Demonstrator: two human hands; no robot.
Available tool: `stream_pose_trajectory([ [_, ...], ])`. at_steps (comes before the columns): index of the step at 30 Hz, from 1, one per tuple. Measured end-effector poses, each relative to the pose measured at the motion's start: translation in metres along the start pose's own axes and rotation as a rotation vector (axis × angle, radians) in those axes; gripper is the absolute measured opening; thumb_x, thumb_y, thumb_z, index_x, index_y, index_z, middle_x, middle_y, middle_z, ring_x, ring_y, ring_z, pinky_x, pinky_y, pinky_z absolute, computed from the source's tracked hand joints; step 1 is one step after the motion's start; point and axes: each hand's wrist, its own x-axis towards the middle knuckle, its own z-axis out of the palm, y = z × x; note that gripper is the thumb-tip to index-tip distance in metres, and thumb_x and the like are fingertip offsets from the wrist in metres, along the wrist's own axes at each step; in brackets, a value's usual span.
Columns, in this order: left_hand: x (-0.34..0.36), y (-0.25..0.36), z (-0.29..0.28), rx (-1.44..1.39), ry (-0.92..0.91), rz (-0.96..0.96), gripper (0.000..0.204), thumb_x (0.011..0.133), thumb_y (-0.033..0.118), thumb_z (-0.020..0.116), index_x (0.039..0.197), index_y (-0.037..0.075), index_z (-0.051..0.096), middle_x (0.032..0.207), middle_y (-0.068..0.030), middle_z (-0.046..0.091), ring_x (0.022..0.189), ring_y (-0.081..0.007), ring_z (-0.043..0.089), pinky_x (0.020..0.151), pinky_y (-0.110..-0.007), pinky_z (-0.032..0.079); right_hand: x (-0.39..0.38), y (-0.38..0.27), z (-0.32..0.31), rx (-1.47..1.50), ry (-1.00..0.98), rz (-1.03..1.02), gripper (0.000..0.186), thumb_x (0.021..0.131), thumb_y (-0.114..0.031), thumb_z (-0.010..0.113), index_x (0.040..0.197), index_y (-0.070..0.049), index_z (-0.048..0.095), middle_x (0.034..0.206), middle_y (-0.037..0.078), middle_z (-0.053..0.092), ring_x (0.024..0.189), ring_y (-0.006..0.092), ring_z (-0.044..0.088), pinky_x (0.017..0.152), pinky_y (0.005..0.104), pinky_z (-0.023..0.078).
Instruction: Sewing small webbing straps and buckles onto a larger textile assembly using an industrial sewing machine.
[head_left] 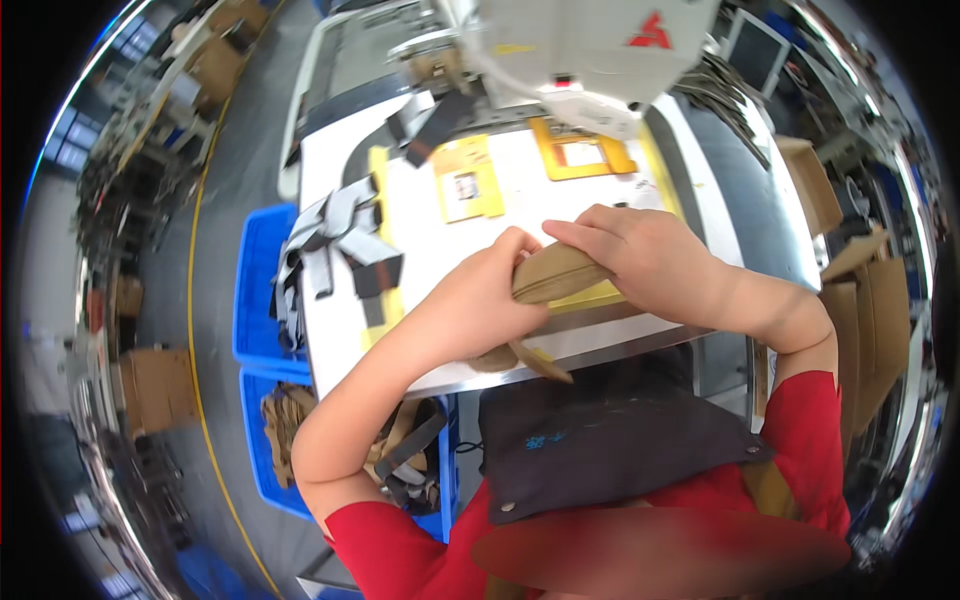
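I see my left hand [478, 300] and right hand [640, 255] both clamped on the tan strap [555, 275], probably steadying it flat on the white table [440, 240].

left hand [480, 300]: fingers curled shut, gripping, forearm angled up from lower left | right hand [640, 255]: palm down, fingers closed, wrist bent inward

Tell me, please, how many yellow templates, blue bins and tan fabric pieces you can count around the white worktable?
Yellow templates on the white worktable: 2, the second a frame.
Blue bins beside the table: 2, the other nearer the person.
Tan fabric piece gripped by left hand and right hand: 1.
Total: 5.
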Motion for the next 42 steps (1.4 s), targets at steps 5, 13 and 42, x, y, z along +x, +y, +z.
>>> stream_pose_trajectory([
  [5, 0.01, 0.016, 0.009, 0.187, -0.036, -0.059, 0.039, 0.072, 0.009, 0.065, 0.108, 0.002, 0.05, 0.092, -0.0195, 0.063, 0.084, -0.0343, 0.063, 0.074, -0.038, 0.049, -0.058, 0.054, -0.012, -0.192, 0.111, 0.037, 0.056, 0.07, 0.002, 0.06, 0.123, -0.015, 0.055, 0.092, 0.005, 0.06, 0.079, 0.0259, 0.061, 0.069, 0.0366, 0.05],
  [13, 0.015, 0.024, 0.043, 0.542, 0.136, 0.144, 0.043, 0.071, 0.009, 0.071, 0.11, 0.007, 0.052, 0.093, -0.0145, 0.062, 0.088, -0.0336, 0.061, 0.074, -0.038, 0.048, -0.108, 0.082, -0.003, -0.102, 0.09, 0.018, 0.063, 0.065, 0.001, 0.065, 0.124, -0.015, 0.054, 0.096, 0.004, 0.056, 0.085, 0.0237, 0.057, 0.078, 0.0355, 0.048],
  [42, 0.021, -0.006, 0.053, 0.347, 0.164, 0.164, 0.03, 0.083, 0.009, 0.062, 0.113, 0.008, 0.059, 0.09, -0.0119, 0.052, 0.082, -0.0284, 0.057, 0.072, -0.035, 0.046, -0.075, 0.048, -0.002, 0.922, -0.009, 0.106, 0.01, 0.093, -0.016, 0.052, 0.093, -0.006, 0.053, 0.087, 0.006, 0.062, 0.081, 0.0145, 0.062, 0.069, 0.0293, 0.046],
])
